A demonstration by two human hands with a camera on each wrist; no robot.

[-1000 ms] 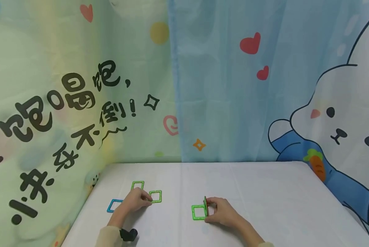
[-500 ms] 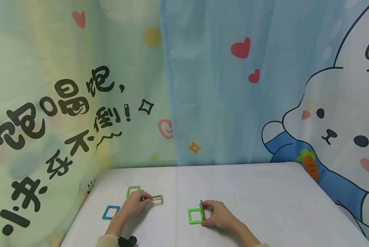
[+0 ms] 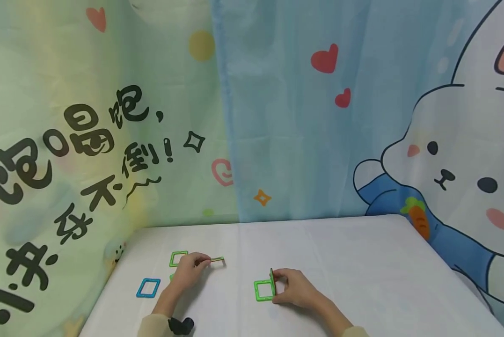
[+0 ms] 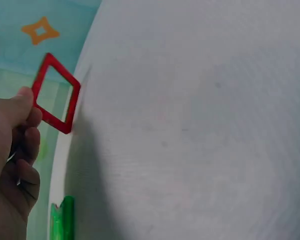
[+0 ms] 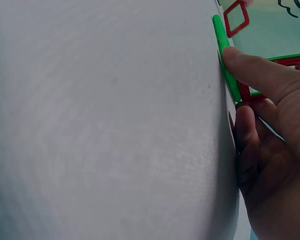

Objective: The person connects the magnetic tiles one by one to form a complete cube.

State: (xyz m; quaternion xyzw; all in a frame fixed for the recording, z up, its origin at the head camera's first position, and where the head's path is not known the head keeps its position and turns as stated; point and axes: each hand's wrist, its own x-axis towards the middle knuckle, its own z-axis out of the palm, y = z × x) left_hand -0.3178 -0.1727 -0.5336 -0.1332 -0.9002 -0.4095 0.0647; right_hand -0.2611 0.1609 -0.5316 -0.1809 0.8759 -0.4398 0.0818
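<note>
My left hand (image 3: pixel 189 272) pinches a square magnetic tile frame (image 4: pixel 74 109) by one edge, above the table. Its red face shows in the left wrist view, while the head view sees the tile nearly edge-on. Farther right, my right hand (image 3: pixel 297 289) holds a second magnetic tile (image 3: pixel 273 282) upright between thumb and fingers. That tile stands along the right edge of a green magnetic tile (image 3: pixel 264 282) lying flat. In the right wrist view the thumb presses the upright tile's green edge (image 5: pixel 219 30), and red frame parts show behind the fingers.
A blue tile frame (image 3: pixel 145 296) lies flat left of my left forearm. Behind my left hand is a green tile (image 3: pixel 171 260), partly covered. A bit of another green piece (image 3: pixel 171 277) peeks out beside the wrist. The white table (image 3: pixel 340 252) ends at a printed curtain (image 3: pixel 277 140).
My left hand has lifted its tile and turned it from face-on to nearly edge-on in the head view. The right hand keeps holding the upright tile beside the flat one.
</note>
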